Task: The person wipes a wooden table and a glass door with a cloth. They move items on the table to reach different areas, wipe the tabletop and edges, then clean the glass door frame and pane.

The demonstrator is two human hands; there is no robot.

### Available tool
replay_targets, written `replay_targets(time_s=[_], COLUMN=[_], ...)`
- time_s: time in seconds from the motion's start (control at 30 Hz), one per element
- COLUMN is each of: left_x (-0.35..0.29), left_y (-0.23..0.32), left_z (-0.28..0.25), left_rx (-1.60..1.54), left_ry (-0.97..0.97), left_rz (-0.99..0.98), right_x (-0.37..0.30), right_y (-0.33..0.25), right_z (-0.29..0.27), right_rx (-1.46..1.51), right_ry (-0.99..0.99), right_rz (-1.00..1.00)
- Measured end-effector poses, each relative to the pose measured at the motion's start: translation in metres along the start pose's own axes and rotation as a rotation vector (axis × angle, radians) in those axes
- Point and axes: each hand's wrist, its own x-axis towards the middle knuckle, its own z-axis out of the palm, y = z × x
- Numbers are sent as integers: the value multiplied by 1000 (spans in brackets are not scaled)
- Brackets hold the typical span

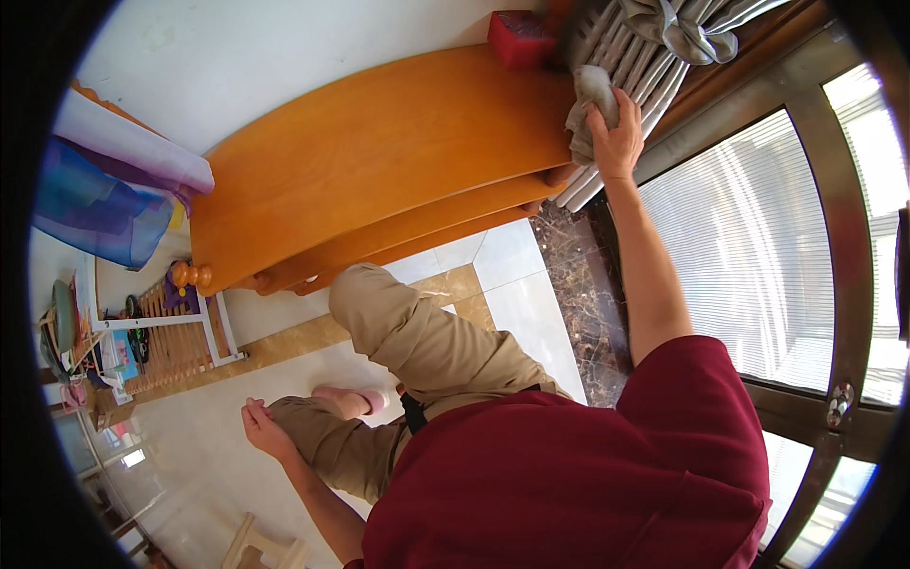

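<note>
A crumpled grey-beige cloth [593,95] is gripped in my right hand [618,137], my arm stretched out far to the right. Cloth and hand are at the right end of a long orange-brown wooden cabinet top [398,142], close against the gathered grey curtain [654,57]. Low on the left, my left hand [265,431] hangs beside my knee with its fingers curled together. I see nothing in it, and it is away from the cabinet.
A red box [519,40] stands at the cabinet's far right corner. Blue and purple fabric [104,209] hangs by its left end. A metal-framed glass door [749,256] is on my right. A wooden rack [171,337] and a small beige stool [261,545] stand left.
</note>
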Motion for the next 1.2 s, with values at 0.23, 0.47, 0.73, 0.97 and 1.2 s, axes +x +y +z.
replay_targets(time_s=[0.23,0.47,0.73,0.97,1.2], left_x=[5,2,3,6,-1], left_y=[12,18,10,13,13], left_z=[17,15,14,19,16], left_rx=[-72,23,-74,-77,-105], left_ry=[-29,-42,-16,-75,-20], left_rz=[-10,-8,6,-12,5], right_x=[-77,-46,-87,-121,-72], right_y=[-5,6,14,-68,26], right_z=[10,-2,19,-9,-22], right_rx=[43,195,26,242,790], right_ry=[226,31,233,-300,204], right_rz=[98,201,187,-36,817])
